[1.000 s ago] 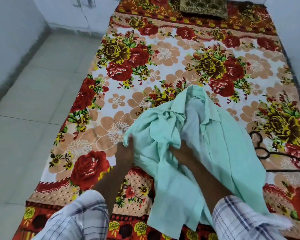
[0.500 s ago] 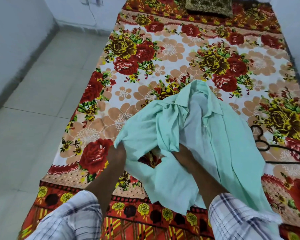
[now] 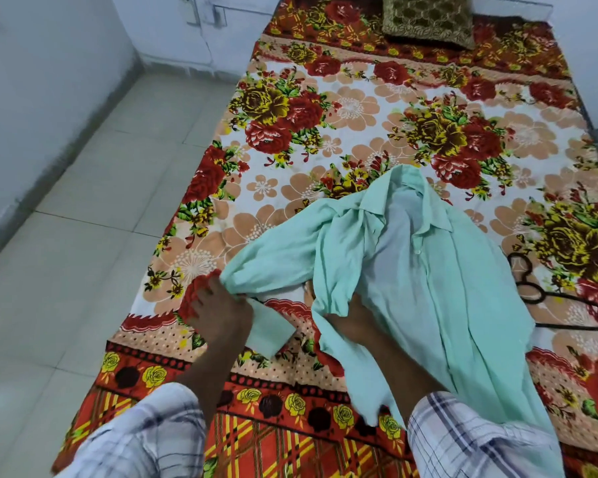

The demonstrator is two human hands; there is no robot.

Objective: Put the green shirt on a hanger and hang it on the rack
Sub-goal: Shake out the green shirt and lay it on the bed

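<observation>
From the head camera, one green shirt (image 3: 439, 288) lies crumpled and open on the floral bedsheet (image 3: 353, 108), collar toward the far end, near the bed's close edge. The left hand (image 3: 218, 312) has its fingers curled round a bunch of the shirt's sleeve (image 3: 273, 257); the right hand (image 3: 351, 319) lies against the front panel with its fingers under the cloth, so its grip cannot be told. One black hanger (image 3: 536, 299) lies just beside the shirt's right edge, and one cushion (image 3: 428, 22) sits at the bed's far end.
</observation>
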